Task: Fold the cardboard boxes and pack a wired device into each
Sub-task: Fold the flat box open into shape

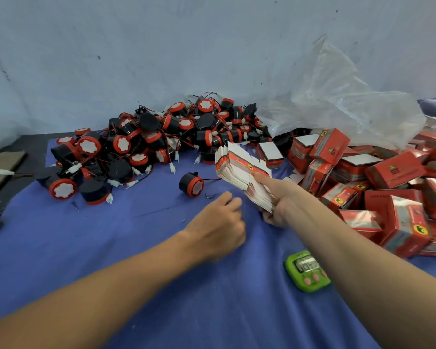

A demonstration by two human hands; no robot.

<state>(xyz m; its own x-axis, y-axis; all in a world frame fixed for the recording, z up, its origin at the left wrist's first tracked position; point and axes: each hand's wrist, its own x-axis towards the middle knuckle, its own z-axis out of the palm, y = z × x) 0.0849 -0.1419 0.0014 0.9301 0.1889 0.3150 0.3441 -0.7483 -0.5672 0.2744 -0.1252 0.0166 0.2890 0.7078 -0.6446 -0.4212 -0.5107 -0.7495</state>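
Stack of flat red-and-white cardboard boxes (239, 167), fanned, grasped in right hand (280, 197); left hand (217, 222) curled nearer-left, contents indeterminable.

Soft, even light fills the scene, moderately bright, with a cool bluish cast on the far wall (136, 46). Shadows are faint: only a pale, diffuse one lies on the blue cloth (111, 248) under the left hand (217, 222). White glare streaks the glossy red boxes (400, 222) at the right and the crumpled plastic bag (350, 109) behind them. The left hand is smeared by motion blur; the right hand (282, 200) and its stack of flat boxes (242, 170) look sharper, though the print stays unreadable. The green timer (306, 270) display is fuzzy. Wide-angle distortion swells both forearms at the near edge and bows the surface's far edge.
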